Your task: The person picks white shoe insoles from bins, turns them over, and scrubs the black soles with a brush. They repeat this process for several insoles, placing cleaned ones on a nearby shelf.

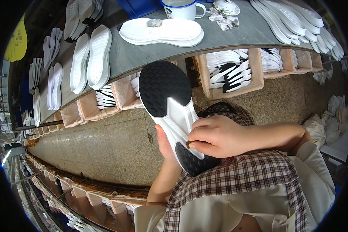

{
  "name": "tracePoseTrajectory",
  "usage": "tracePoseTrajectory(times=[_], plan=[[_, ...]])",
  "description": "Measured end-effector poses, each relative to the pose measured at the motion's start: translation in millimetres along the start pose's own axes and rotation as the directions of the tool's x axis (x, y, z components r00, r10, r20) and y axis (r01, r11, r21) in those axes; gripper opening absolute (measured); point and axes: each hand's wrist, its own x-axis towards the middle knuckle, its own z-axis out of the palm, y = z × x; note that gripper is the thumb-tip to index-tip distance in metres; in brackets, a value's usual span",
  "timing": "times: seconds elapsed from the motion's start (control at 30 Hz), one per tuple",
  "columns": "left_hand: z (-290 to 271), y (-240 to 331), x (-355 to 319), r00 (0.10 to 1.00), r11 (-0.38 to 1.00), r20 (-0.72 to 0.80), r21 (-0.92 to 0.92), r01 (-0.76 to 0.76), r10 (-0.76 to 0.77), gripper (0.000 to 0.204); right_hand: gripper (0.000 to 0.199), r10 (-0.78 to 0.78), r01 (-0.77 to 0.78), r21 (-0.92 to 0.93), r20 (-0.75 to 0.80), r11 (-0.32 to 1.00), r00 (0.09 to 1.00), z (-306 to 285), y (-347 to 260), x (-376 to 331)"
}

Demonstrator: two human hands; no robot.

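Note:
A white shoe sole point(178, 110) with black tread at its toe and heel tilts upward before me, tread side facing me. My left hand point(165, 145) grips its left edge from beneath, thumb along the side and most fingers hidden behind it. Over the white groove between the black pads, my right hand point(216, 135) is closed in a pinch. A small dark piece point(189, 144), too small to identify, shows at its fingertips against the sole. The heel end rests close to my checked apron point(239, 174).
On the grey table point(131, 58) lie a white sole pair point(160, 34) with a grey tuft, an enamel mug point(181, 11), a stained cloth point(223, 22) and stacked soles point(286, 19). Lined bins point(257, 79) of soles stand below. More bins point(83, 195) line the lower left.

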Motion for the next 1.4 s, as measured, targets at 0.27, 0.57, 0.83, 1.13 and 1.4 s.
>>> tracePoseTrajectory(times=[0.27, 0.57, 0.83, 1.13, 1.4], plan=[[-1, -1, 0, 1.000, 1.000, -0.031, -0.031, -0.001, 0.000, 0.076, 0.009, 0.019, -0.019, 0.004, -0.008, 1.000, 1.000, -2, 3, -1], [9, 0, 2, 1.000, 0.999, -0.005, -0.039, 0.022, -0.023, 0.080, 0.010, -0.029, 0.029, -0.006, 0.015, 1.000, 0.999, -1, 4, -2], [6, -2, 2, 0.999, 0.991, 0.047, -0.137, 0.010, -0.003, 0.081, 0.010, -0.041, 0.042, -0.018, 0.022, 0.999, 0.999, -2, 4, -3], [8, -3, 0, 1.000, 1.000, -0.010, -0.018, 0.016, -0.016, 0.078, 0.012, -0.035, 0.035, -0.003, 0.015, 0.999, 0.999, -2, 3, -4], [7, -3, -2, 1.000, 1.000, -0.006, -0.017, -0.012, 0.012, 0.075, 0.010, -0.027, 0.027, 0.012, -0.003, 1.000, 1.000, -2, 3, -4]])
